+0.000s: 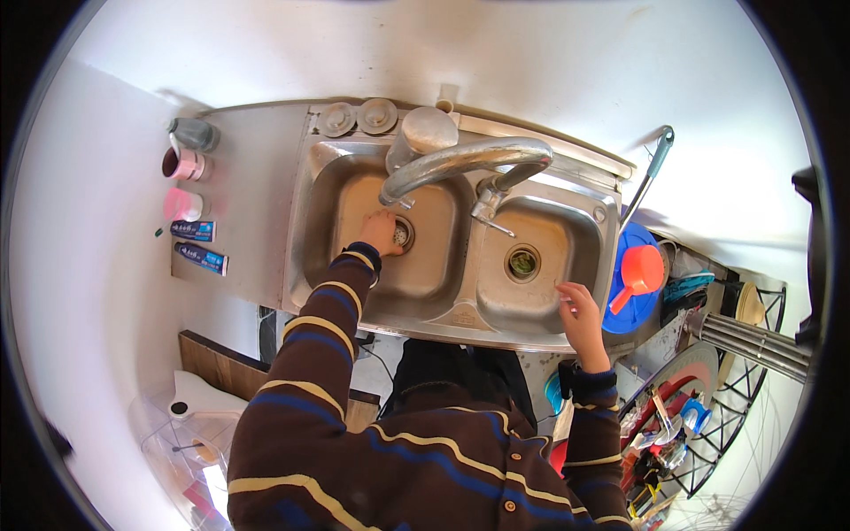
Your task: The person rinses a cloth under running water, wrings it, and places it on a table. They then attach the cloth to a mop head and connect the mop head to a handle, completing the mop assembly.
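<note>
My left hand [379, 233] is down in the left sink basin [354, 199], at the left side of its drain strainer [403, 235]. Its fingers look curled in, and what they hold, if anything, is hidden. Over the front right corner of the right basin [567, 239] is my right hand [579, 316], its fingers apart and slightly bent, with nothing in them. Dark green scraps [523, 263] lie in that basin's drain. A curved metal faucet [469, 157] arches from behind the basins, its spout over the left one.
On the left counter [252, 177] are two toothpaste tubes [202, 257], pink cups [184, 205] and a grey bottle [195, 134]. A metal canister [428, 131] stands behind the left basin. To the right, a red dipper [639, 270] rests on a blue lid-like disc [630, 310].
</note>
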Demonstrator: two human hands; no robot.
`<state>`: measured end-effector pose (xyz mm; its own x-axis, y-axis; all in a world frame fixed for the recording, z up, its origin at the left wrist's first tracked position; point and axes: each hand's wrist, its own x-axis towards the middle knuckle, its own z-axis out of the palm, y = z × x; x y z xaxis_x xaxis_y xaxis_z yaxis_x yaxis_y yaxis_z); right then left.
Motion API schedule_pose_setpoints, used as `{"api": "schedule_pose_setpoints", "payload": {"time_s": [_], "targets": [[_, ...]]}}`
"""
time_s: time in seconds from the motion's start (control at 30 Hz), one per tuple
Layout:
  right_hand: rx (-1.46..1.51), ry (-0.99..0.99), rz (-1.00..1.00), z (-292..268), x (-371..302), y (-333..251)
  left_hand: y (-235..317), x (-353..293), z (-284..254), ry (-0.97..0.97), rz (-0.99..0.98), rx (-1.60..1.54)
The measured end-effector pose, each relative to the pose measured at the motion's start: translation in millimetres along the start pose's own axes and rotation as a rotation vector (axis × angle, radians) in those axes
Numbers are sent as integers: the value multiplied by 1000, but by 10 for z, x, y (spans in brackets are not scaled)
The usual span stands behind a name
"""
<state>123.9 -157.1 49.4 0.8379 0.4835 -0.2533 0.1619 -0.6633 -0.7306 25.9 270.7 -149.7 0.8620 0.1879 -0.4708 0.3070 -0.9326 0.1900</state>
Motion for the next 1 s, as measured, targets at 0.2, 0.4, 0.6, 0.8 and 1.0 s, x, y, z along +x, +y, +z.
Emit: {"api": "schedule_pose_setpoints", "payload": {"time_s": [0.2, 0.4, 0.6, 0.8, 1.0], "targets": [[1, 33, 48, -72, -90, -27, 4, 84, 203, 146, -53, -18], [79, 32, -70, 197, 312, -291, 36, -110, -279, 231, -282, -710], [-2, 78, -271, 725, 846, -607, 323, -558, -908, 471, -282, -1174], [-100, 142, -236, 752, 868, -676, 456, -783, -1337, 488, -270, -1556], [-181, 143, -200, 806, 837, -705, 619, -764, -1586, 412, -184, -1616]]}}
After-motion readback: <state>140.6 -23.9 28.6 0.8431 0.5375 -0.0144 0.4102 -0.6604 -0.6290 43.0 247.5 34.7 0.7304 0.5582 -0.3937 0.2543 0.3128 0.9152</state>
